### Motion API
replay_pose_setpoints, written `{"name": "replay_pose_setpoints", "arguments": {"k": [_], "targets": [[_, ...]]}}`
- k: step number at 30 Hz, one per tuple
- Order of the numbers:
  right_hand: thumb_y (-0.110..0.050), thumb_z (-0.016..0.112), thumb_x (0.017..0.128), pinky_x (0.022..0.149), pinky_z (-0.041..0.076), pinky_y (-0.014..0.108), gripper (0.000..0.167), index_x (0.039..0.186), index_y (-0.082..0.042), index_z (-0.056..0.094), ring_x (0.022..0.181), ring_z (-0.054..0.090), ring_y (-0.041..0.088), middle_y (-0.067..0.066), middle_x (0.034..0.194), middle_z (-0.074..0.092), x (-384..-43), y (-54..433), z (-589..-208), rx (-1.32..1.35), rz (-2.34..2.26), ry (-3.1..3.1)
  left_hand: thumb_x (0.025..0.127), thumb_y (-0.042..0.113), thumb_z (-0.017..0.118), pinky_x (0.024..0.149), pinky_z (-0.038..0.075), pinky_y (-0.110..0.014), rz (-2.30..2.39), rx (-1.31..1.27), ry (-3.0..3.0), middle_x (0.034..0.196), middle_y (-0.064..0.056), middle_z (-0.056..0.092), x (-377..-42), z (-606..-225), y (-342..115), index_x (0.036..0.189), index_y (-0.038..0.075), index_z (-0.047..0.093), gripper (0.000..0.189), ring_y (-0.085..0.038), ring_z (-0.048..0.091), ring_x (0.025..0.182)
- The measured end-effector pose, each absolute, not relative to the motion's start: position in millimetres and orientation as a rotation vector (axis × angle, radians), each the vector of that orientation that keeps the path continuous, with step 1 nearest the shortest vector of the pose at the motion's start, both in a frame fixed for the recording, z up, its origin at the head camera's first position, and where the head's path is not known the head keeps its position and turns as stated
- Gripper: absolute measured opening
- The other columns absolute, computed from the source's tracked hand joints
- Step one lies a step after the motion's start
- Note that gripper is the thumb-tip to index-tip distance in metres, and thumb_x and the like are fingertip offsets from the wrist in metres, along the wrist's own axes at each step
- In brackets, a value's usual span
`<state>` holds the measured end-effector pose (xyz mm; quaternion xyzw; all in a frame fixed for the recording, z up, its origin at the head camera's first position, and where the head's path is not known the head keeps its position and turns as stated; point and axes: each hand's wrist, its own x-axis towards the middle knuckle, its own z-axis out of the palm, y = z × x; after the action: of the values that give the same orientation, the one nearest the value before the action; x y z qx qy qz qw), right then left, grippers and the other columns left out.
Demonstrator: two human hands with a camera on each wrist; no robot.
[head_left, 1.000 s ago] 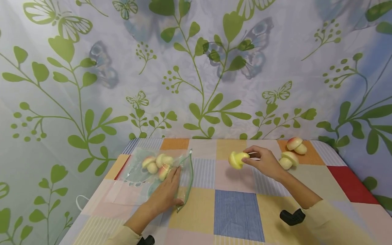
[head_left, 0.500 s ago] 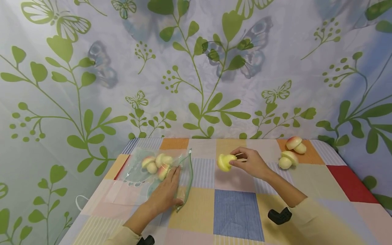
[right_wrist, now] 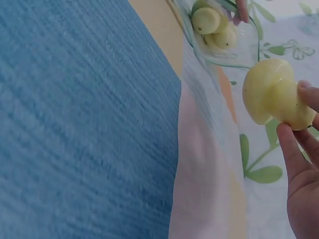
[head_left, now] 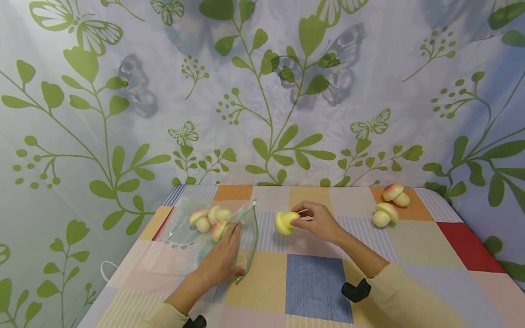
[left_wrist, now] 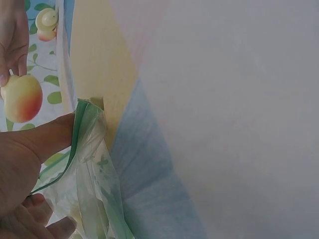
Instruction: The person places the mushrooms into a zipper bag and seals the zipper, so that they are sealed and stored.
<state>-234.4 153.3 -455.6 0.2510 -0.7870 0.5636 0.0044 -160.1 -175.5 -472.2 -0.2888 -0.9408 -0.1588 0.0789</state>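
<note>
Between thumb and fingertips, my right hand [head_left: 321, 223] pinches a yellow toy mushroom [head_left: 283, 223] by its stem, above the table. In the left wrist view, this mushroom's cap [left_wrist: 24, 99] shows a red blush. My left hand [head_left: 221, 255] reaches into the mouth of a clear zip bag [head_left: 255, 232] with a green zip strip. In the left wrist view, the left thumb [left_wrist: 52, 135] pushes one edge of the mouth outward, with the fingers spread away from it. Three mushrooms [head_left: 201, 221] lie inside the bag, one partly behind the left fingers.
Two more mushrooms, one red-capped [head_left: 395, 195] and one pale [head_left: 385, 215], lie at the table's back right. A patchwork cloth [head_left: 320, 287] covers the table. A leaf-patterned curtain [head_left: 254, 91] hangs behind it. A white cable [head_left: 107, 269] loops beside the left edge.
My right hand has carried the mushroom leftward, from right of the table's middle to near the bag's mouth. The left hand and bag have stayed in place.
</note>
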Motion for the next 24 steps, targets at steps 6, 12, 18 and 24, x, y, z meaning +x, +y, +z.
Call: {"name": "replay_pose_setpoints", "arguments": {"k": [6,12,18,24], "targets": [[-0.012,0.084,0.089,0.088,0.059,0.035,0.031,0.114,-0.001,0.071,0.108,0.070,0.031,0.013,0.118,0.068,-239,136,-461,0.836,1.779,-2.457,0.067,0.019,0.099,0.106,0.046,-0.047,-0.489,-0.861,-2.810,0.158,-0.034,0.028,-160,-473,-176,0.157,-0.015,0.018,0.126,-0.044,0.037,0.143],[-0.009,0.082,0.090,0.088,0.059,0.035,0.028,0.114,0.000,0.069,0.109,0.069,0.033,0.014,0.119,0.067,-238,116,-465,0.870,1.815,-2.491,0.065,0.017,0.100,0.104,0.048,-0.047,-0.499,-0.858,-2.805,0.158,-0.034,0.028,-159,-472,-174,0.158,-0.014,0.018,0.128,-0.043,0.040,0.141],[-0.005,0.079,0.092,0.084,0.060,0.035,0.027,0.115,0.002,0.068,0.110,0.067,0.038,0.018,0.121,0.066,-240,94,-466,0.865,1.855,-2.498,0.063,0.017,0.101,0.106,0.047,-0.045,-0.468,-0.846,-2.799,0.158,-0.033,0.029,-158,-470,-173,0.158,-0.014,0.019,0.129,-0.042,0.041,0.141],[-0.013,0.081,0.092,0.082,0.060,0.033,0.026,0.114,-0.005,0.070,0.108,0.069,0.028,0.009,0.118,0.067,-245,72,-475,0.826,1.910,-2.495,0.061,0.019,0.102,0.105,0.047,-0.043,-0.418,-0.835,-2.797,0.157,-0.032,0.030,-159,-471,-173,0.158,-0.013,0.020,0.131,-0.041,0.043,0.140]]}}
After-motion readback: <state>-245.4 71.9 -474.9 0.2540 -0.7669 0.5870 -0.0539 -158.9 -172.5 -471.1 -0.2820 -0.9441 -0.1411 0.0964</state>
